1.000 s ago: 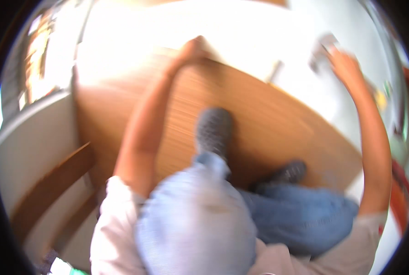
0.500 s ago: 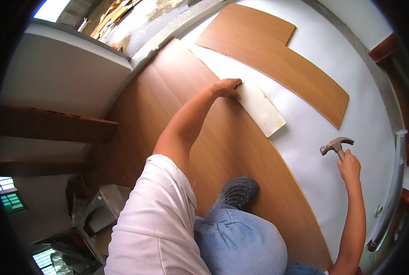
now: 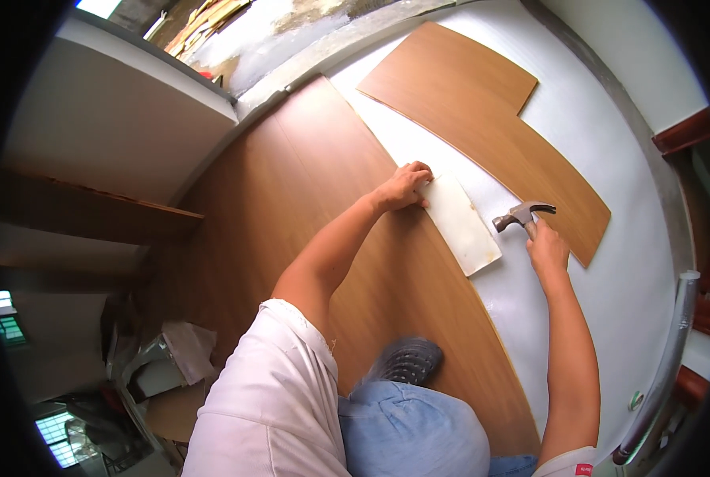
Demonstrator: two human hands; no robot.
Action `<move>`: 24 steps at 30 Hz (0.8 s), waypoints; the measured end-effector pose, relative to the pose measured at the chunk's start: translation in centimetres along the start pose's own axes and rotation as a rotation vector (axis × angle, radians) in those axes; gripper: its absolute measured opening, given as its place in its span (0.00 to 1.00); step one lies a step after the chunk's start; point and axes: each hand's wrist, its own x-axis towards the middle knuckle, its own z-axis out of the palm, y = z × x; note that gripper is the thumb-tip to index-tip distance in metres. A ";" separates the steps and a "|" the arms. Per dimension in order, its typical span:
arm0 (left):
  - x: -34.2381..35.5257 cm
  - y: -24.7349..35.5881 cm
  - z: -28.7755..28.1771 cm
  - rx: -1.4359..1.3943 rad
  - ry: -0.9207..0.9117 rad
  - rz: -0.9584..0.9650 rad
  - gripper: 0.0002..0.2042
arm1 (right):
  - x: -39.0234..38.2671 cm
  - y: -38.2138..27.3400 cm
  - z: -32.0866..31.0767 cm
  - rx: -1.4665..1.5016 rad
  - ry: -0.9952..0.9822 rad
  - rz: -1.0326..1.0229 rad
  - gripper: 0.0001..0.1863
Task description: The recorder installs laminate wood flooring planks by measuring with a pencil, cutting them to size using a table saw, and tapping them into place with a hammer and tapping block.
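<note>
Left hand [image 3: 401, 188] flat, pinning pale block [image 3: 463, 225] against laid plank edge [image 3: 450, 274] | right hand [image 3: 547, 250] fisted on claw hammer [image 3: 520, 215], head near block | advice: keep block flush, fingers clear, strike squarely.

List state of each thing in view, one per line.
left hand: pressing on the white block, not gripping it
white block: flat against the laid floor's edge
right hand: gripping the hammer handle
hammer: raised, head beside the block
loose plank: flat on white underlay, apart from laid floor
</note>
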 end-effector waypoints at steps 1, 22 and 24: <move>-0.1 -0.1 0.1 -0.036 0.050 0.034 0.26 | -0.3 -0.1 -0.2 -0.005 -0.005 0.051 0.14; 1.9 -5.8 1.2 0.164 -0.085 0.032 0.29 | -48.2 27.7 7.0 -0.043 -0.091 0.605 0.15; 1.7 -5.2 1.4 0.237 -0.047 0.149 0.29 | -55.3 27.5 11.0 0.127 -0.042 0.889 0.17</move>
